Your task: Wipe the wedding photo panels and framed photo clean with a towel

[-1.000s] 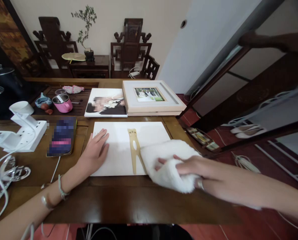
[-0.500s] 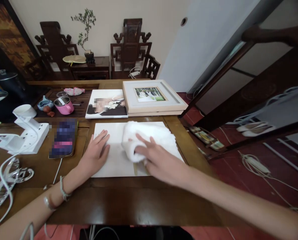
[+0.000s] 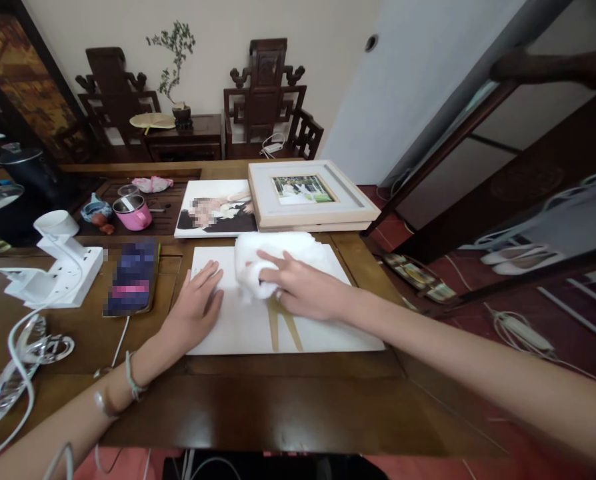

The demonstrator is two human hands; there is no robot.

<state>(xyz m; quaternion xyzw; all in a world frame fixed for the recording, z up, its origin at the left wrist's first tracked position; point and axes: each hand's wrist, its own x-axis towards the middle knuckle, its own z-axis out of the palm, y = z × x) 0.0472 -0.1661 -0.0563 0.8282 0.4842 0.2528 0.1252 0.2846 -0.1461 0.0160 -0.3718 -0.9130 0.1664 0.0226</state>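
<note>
A flat white panel (image 3: 228,333) lies on the brown wooden table, with two tan strips of a printed figure showing near its lower middle. My left hand (image 3: 198,303) rests flat on its left edge, fingers stretched out, holding nothing. A fluffy white cloth (image 3: 278,250) covers the panel's upper middle. Bunched under the fingers of my right hand (image 3: 303,287), the cloth is pressed against the panel. Part of the panel's print is hidden beneath cloth and hand.
Behind the panel lie a photo print (image 3: 218,210) and a framed photo (image 3: 318,193). On the left are a phone (image 3: 133,277), a white power strip (image 3: 73,270), a pink mug (image 3: 133,212) and a clear hair clip (image 3: 25,363). The table's right edge (image 3: 403,347) drops to a red floor.
My right hand has slid the cloth up and left over the panel, uncovering the tan strips and the lower right corner. My left hand has stayed on the panel's left edge.
</note>
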